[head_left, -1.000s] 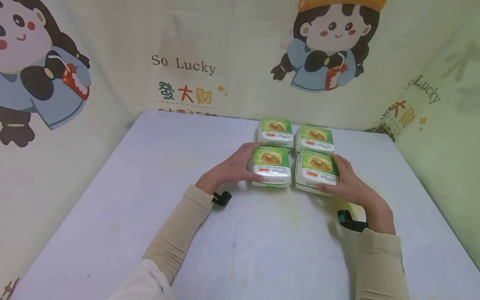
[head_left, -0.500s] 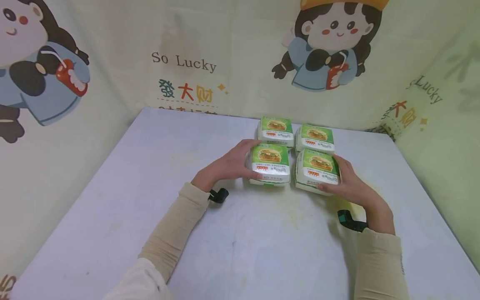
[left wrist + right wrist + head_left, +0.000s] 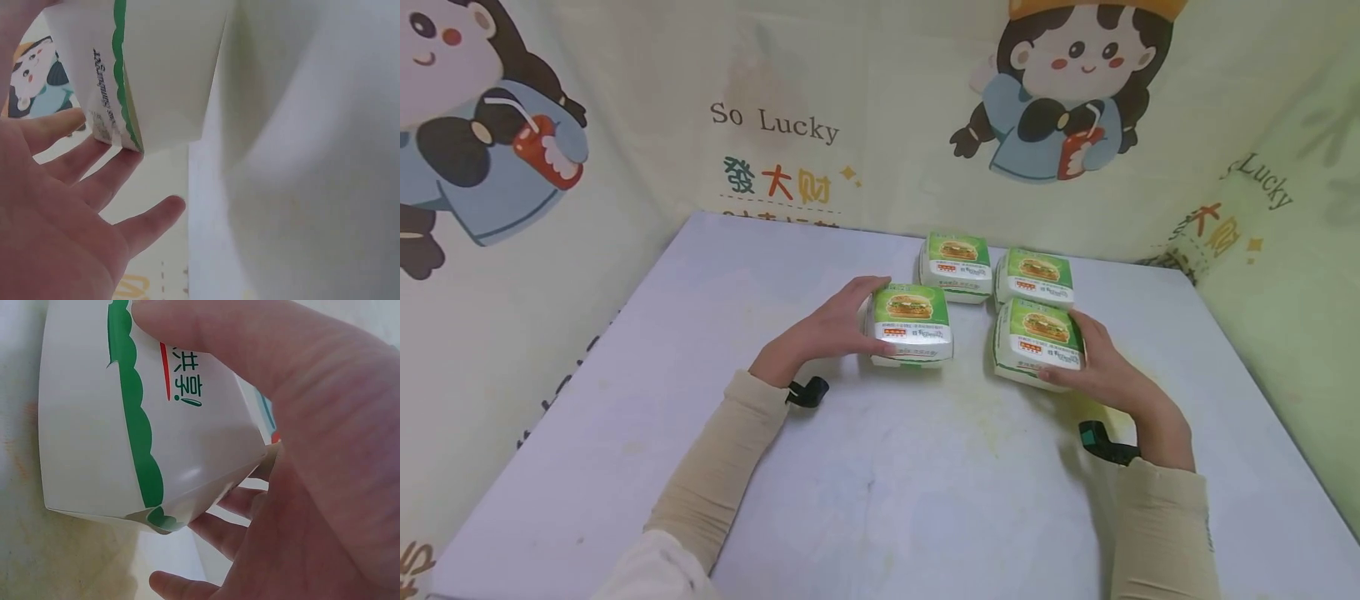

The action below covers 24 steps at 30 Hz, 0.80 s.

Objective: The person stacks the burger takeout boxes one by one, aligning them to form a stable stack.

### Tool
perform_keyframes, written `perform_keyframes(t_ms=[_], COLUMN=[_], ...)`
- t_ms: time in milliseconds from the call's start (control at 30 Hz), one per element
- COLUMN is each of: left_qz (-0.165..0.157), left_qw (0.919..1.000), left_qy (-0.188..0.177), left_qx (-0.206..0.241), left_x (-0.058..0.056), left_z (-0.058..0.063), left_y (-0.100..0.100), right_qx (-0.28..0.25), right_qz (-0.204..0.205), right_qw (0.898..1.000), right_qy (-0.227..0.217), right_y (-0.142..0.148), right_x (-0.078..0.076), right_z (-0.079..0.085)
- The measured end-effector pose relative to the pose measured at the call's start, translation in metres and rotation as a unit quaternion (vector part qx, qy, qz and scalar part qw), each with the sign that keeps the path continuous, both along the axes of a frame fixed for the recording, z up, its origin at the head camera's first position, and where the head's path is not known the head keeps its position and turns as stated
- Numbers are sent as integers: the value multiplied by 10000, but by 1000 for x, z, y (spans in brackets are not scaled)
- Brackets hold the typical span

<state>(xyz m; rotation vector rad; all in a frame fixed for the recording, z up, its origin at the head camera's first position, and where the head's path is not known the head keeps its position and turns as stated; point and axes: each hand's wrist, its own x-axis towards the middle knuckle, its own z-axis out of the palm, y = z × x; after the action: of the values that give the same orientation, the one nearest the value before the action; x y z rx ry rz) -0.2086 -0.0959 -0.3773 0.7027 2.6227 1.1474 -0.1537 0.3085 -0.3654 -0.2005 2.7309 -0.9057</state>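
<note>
My left hand (image 3: 838, 325) grips a green and white burger box (image 3: 912, 325) from its left side, thumb at the front and fingers at the back. In the left wrist view this box (image 3: 169, 75) shows a white side with a scalloped green edge, and a shadow lies beside it. The right hand (image 3: 1101, 362) holds another burger box (image 3: 1039, 342) by its right side, the thumb on its front face. That box (image 3: 87, 437) fills much of the right wrist view. Two matching boxes, one at the back left (image 3: 957, 265) and one at the back right (image 3: 1036, 277), stand behind.
A white table (image 3: 880, 483) carries the boxes. Behind it hangs a printed cloth (image 3: 895, 108) with cartoon figures and lettering, which also runs along both sides. A black wrist camera mount (image 3: 808, 392) sits on the left wrist, another mount (image 3: 1108, 446) on the right.
My left hand has moved its burger box to the left, away from the other boxes, widening the gap between the two front boxes. The right hand keeps its hold in nearly the same place.
</note>
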Motion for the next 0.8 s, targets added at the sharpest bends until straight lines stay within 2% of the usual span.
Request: perform_keyframes(t_ms=[267, 433, 600, 800], left_qz=[175, 274, 247, 171], left_qw=[9994, 9985, 9965, 9965], left_qy=[-299, -404, -566, -607], left_qx=[42, 236, 555, 545], left_x=[2, 1, 0, 1], left_z=[1, 4, 7, 7], left_y=[-11, -20, -28, -30], right_qx=[-57, -102, -86, -79], right_qz=[-53, -27, 13, -15], right_qw=[9999, 9999, 9999, 9999], right_qy=[-149, -119, -60, -119], right_y=[-2, -2, -2, -2], right_x=[2, 1, 0, 0], right_z=[-2, -2, -1, 1])
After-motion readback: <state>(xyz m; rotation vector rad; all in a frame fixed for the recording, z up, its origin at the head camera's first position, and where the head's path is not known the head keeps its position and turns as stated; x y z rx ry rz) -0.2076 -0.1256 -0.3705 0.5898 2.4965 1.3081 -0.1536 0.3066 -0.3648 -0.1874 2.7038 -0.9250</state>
